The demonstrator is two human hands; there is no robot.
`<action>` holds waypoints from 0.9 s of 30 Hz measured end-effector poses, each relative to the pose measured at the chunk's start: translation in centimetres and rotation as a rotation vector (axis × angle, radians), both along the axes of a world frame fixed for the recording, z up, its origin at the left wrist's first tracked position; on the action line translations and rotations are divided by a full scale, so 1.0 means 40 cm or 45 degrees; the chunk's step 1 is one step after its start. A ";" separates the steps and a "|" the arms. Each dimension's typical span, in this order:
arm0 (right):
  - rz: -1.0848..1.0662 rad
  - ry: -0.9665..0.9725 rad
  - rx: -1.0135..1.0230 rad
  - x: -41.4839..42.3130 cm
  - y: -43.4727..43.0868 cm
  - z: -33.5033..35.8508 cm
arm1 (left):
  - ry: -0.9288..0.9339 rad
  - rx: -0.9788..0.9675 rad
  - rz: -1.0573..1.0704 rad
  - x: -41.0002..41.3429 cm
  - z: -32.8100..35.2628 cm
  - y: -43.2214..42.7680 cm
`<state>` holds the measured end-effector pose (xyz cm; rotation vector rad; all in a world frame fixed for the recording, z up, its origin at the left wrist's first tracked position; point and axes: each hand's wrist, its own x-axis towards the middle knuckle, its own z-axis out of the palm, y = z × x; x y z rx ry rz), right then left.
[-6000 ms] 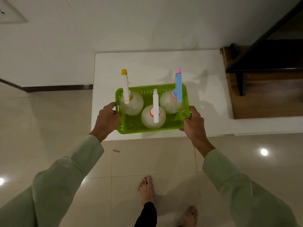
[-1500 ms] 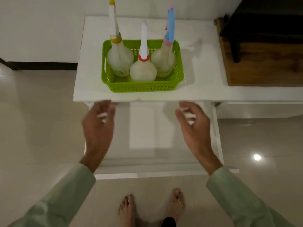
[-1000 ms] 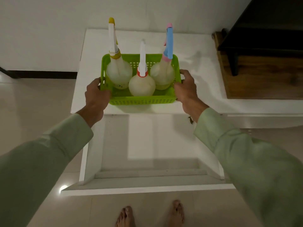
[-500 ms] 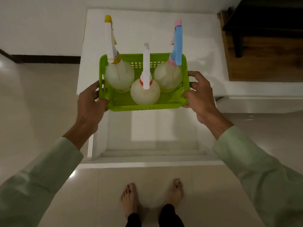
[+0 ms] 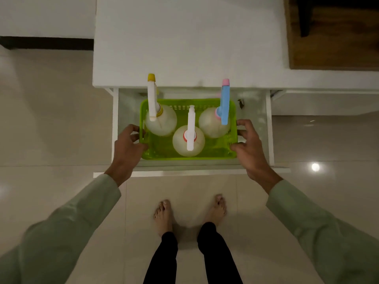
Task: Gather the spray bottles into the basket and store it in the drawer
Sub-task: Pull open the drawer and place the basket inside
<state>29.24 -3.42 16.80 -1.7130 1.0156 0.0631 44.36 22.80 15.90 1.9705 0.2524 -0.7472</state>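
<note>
Three spray bottles in basket, inside drawer

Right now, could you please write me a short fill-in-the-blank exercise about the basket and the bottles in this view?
1. The green basket holds ____ spray bottles.
2. The basket sits inside the open ____.
3. The bottle with the blue sprayer stands nearest the person's ____ hand.
4. The left hand and right hand are at the basket's two ____ sides.

Missing words: three; drawer; right; short

Three spray bottles in basket, inside drawer, under countertop.
</note>
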 end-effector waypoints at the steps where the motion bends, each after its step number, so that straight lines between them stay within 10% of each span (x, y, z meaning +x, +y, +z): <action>1: -0.009 0.018 0.017 -0.004 0.002 -0.018 | 0.026 0.024 -0.015 -0.001 -0.017 -0.004; 27: 0.095 0.524 -0.029 0.076 -0.056 -0.414 | 0.480 0.226 -0.005 0.052 -0.405 -0.093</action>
